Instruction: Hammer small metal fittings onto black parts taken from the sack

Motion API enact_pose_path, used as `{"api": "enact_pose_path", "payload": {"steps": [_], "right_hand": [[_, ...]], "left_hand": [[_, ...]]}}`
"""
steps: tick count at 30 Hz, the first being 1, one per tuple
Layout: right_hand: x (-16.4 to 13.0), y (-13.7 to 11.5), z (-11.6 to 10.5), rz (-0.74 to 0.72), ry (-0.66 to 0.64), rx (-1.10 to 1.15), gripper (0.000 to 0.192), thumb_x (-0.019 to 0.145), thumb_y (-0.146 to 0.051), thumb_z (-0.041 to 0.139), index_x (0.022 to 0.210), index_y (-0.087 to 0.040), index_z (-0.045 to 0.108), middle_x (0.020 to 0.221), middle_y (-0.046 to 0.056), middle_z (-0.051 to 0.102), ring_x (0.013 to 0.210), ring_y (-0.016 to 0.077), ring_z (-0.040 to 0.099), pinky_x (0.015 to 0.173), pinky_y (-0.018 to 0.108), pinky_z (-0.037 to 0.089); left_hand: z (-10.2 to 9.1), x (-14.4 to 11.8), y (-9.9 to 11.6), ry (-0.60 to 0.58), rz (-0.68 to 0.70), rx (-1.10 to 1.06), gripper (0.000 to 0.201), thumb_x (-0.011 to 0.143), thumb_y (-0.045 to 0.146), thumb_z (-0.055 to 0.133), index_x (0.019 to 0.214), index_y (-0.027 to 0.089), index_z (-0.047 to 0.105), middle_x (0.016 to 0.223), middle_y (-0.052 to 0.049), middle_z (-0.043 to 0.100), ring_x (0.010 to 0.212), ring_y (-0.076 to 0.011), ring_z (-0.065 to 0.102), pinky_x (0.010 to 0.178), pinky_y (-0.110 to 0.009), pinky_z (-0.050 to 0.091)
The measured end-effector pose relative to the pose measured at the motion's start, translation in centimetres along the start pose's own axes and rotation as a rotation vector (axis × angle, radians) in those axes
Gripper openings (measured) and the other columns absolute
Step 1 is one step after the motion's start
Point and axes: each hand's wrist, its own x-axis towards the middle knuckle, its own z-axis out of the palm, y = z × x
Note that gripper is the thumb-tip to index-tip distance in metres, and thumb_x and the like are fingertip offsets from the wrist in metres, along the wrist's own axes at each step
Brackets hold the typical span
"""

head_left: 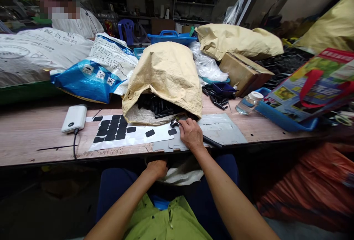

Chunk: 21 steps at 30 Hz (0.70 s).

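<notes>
My right hand point(190, 134) is closed over a black-handled tool point(212, 141), lying low over the table's front edge. A dark, partly shiny metal end shows by the fingertips; it looks like a small hammer, though my hand covers its middle. Just behind is the mouth of a tan sack point(168, 66), with black tubular parts point(159, 106) inside. Below the table edge, my left hand point(157, 168) rests above my lap beside a white sack point(185, 173); its fingers are hidden. A white sheet point(135, 137) left of my right hand carries rows of black rounded-square pads point(110, 131).
A white power bank point(74, 118) with a black cable stands at left. Blue-and-white sacks point(94, 70) lie behind it. Rightward are a glass jar point(249, 103), a cardboard box point(245, 70) and a blue tray point(293, 118) holding a colourful bag. A person point(74, 22) sits across the table.
</notes>
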Motion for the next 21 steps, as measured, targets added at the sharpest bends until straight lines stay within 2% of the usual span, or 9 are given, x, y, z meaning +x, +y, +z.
{"api": "enact_pose_path", "payload": {"steps": [4,7,8,11,12,13,15,17,21], "right_hand": [[0.0,-0.1,0.0,0.002,-0.003,-0.003,0.024,0.097,-0.028,0.056,0.118,-0.025,0.067,0.103,0.007,0.060,0.098,0.0236,0.048,0.084,0.032,0.036],[0.0,-0.1,-0.1,-0.001,-0.009,-0.006,0.024,0.098,-0.028,0.055,0.118,-0.025,0.067,0.103,0.008,0.060,0.099,0.0238,0.048,0.084,0.032,0.036],[0.0,-0.1,-0.1,-0.001,-0.011,-0.007,0.024,0.098,-0.028,0.055,0.118,-0.025,0.067,0.103,0.008,0.059,0.099,0.0238,0.048,0.084,0.032,0.036],[0.0,-0.1,-0.1,0.000,-0.015,-0.002,0.024,0.097,-0.028,0.055,0.118,-0.025,0.067,0.103,0.008,0.059,0.099,0.0238,0.048,0.084,0.032,0.036],[0.0,-0.1,-0.1,-0.001,-0.015,0.001,0.024,0.097,-0.028,0.055,0.118,-0.025,0.067,0.103,0.008,0.060,0.099,0.0237,0.048,0.084,0.032,0.037],[0.0,0.0,-0.1,-0.002,-0.015,0.004,0.024,0.097,-0.028,0.055,0.118,-0.025,0.067,0.103,0.008,0.060,0.099,0.0237,0.048,0.085,0.032,0.037],[0.0,0.0,0.0,-0.003,-0.015,0.007,0.024,0.097,-0.028,0.055,0.118,-0.025,0.067,0.104,0.008,0.060,0.099,0.0238,0.048,0.085,0.032,0.037],[0.0,0.1,0.0,-0.003,-0.016,0.008,0.024,0.097,-0.029,0.055,0.118,-0.025,0.067,0.103,0.008,0.060,0.099,0.0239,0.048,0.085,0.032,0.038],[0.0,0.1,0.1,-0.008,-0.022,0.015,0.025,0.098,-0.029,0.054,0.118,-0.025,0.067,0.104,0.008,0.060,0.099,0.0240,0.048,0.085,0.032,0.038]], "left_hand": [[-3.2,-3.8,1.0,-0.034,0.280,0.037,0.034,0.090,0.036,0.054,0.116,0.023,0.073,0.113,-0.012,0.076,0.108,-0.0309,0.070,0.089,-0.038,0.053],[-7.7,-4.9,1.2,-0.001,0.448,-0.124,0.029,0.092,0.038,0.053,0.106,0.026,0.075,0.096,-0.004,0.078,0.086,-0.0207,0.070,0.076,-0.028,0.050],[-9.4,-4.5,1.1,0.082,0.449,-0.178,0.030,0.095,0.038,0.049,0.102,0.025,0.076,0.090,-0.002,0.077,0.080,-0.0184,0.068,0.073,-0.027,0.049],[-13.6,-1.5,0.0,0.578,0.244,-0.175,0.033,0.097,0.038,0.047,0.101,0.022,0.076,0.093,-0.005,0.075,0.086,-0.0205,0.066,0.078,-0.029,0.048],[-14.6,-0.2,-0.4,0.717,0.164,-0.147,0.033,0.097,0.037,0.047,0.104,0.022,0.075,0.098,-0.007,0.075,0.092,-0.0219,0.065,0.082,-0.030,0.048],[-15.4,1.2,-0.8,0.789,0.107,-0.112,0.032,0.097,0.035,0.047,0.106,0.022,0.075,0.101,-0.008,0.074,0.096,-0.0227,0.065,0.083,-0.031,0.048],[-16.3,3.5,-1.4,0.798,0.037,-0.033,0.028,0.095,0.035,0.051,0.106,0.024,0.075,0.106,-0.007,0.072,0.098,-0.0238,0.065,0.083,-0.032,0.049],[-16.6,5.0,-1.5,0.732,-0.001,0.039,0.025,0.091,0.034,0.056,0.105,0.026,0.075,0.108,-0.007,0.071,0.098,-0.0249,0.065,0.082,-0.033,0.050],[-16.6,5.5,-1.0,0.661,-0.094,0.105,0.027,0.084,0.031,0.063,0.107,0.023,0.076,0.114,-0.010,0.067,0.101,-0.0281,0.065,0.082,-0.036,0.050]]}}
